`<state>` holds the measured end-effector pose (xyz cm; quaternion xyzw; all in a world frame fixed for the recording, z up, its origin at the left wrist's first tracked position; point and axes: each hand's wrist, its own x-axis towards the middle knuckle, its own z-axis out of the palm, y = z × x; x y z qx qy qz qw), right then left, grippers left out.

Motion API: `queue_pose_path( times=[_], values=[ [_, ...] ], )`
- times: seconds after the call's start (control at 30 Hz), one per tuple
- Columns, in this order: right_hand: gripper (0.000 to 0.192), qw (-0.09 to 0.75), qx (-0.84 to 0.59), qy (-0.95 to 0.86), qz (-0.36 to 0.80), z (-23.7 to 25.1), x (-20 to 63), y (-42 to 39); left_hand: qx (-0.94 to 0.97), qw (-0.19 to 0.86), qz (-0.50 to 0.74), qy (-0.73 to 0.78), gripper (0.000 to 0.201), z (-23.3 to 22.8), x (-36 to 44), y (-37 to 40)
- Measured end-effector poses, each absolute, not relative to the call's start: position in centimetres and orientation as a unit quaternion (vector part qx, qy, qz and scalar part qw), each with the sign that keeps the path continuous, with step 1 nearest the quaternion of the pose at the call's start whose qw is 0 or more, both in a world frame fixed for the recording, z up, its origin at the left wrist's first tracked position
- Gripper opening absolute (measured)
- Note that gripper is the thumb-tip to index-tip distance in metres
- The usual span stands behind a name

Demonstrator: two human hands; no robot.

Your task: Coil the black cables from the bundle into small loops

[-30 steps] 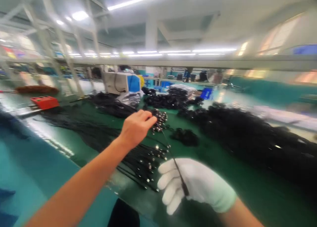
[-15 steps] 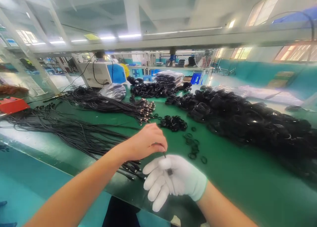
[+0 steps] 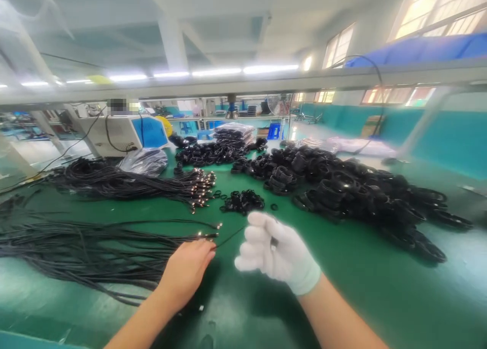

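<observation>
My bare left hand [image 3: 190, 265] is closed around a thin black cable [image 3: 229, 237], low over the loose cables on the left. That cable runs up and to the right to my right hand [image 3: 272, 250], which wears a white glove. The gloved fingers are curled and pinch the cable's far end. A small dark spot shows at the palm, too small to name. Beyond the glove lies a small heap of black rings [image 3: 243, 202]. A spread of black cables [image 3: 95, 247] lies left of my left hand, some with metal plug ends.
A bundle of black cables with metallic connectors [image 3: 198, 189] lies farther back. Coiled black cables [image 3: 342, 181] are piled at right, more at the back. A white and blue machine [image 3: 125, 133] stands behind, beside a plastic bag [image 3: 144, 162]. A rail [image 3: 228, 85] crosses above the green table [image 3: 361, 288].
My left hand has moved left and down, away from the glove, and a length of cable now stretches between them. The gloved fingers have curled in. The camera view has turned right.
</observation>
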<state>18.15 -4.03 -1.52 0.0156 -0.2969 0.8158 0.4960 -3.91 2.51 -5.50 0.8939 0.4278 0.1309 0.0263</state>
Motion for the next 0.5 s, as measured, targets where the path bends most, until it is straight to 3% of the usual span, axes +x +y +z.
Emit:
queue_pose_path(
  times=[0.3,0.5],
  values=[
    [0.012,0.575,-0.030,-0.302,0.759,0.8,20.0,-3.4,0.939,-0.104,0.145,0.295,0.014,-4.9,-3.1,-4.5],
    [0.023,0.531,-0.120,-0.308,0.780,-1.4,19.8,-2.5,0.952,-0.125,0.196,0.200,0.020,-1.5,-2.7,-7.0]
  ],
)
